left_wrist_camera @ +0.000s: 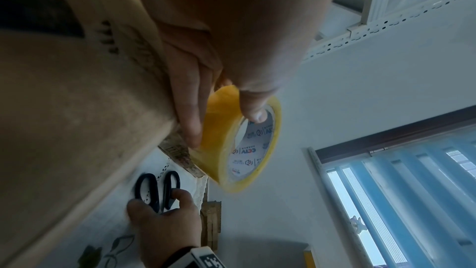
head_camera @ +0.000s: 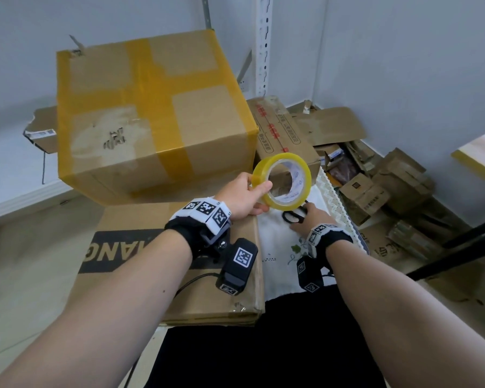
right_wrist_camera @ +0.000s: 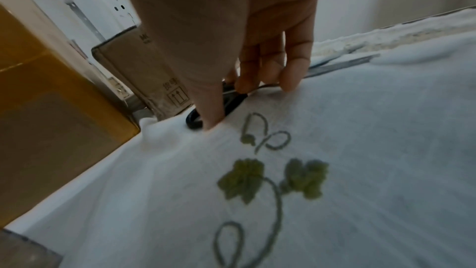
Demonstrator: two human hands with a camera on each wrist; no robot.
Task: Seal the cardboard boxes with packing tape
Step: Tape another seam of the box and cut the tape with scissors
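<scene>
While the big taped box sits over on the far left, already banded in yellow-brown tape both ways across its top, the action is just to its right. Left hand has the tape roll pinched up off the surface, thumb hooked into the core and fingers curled on the outer face, roll standing on edge with its hole facing the head camera. It's a yellowish clear tape on a white printed core, and I can't pick out a loose end from any view. Under that forearm lies a flattened carton with a black printed band.

Move right and nearer: the right hand is down on the white embroidered cloth, fingers curled onto the scissors. Black handle loops point near and left toward the flattened carton, blades run away to the far right under the fingers, thumb planted at a loop. Whether they're properly gripped or just touched, I can't tell.

So the roll hangs just above and left of the scissors, almost touching the right hand. My read: next comes lifting the scissors, and the roll hand must stay out of the way.
</scene>
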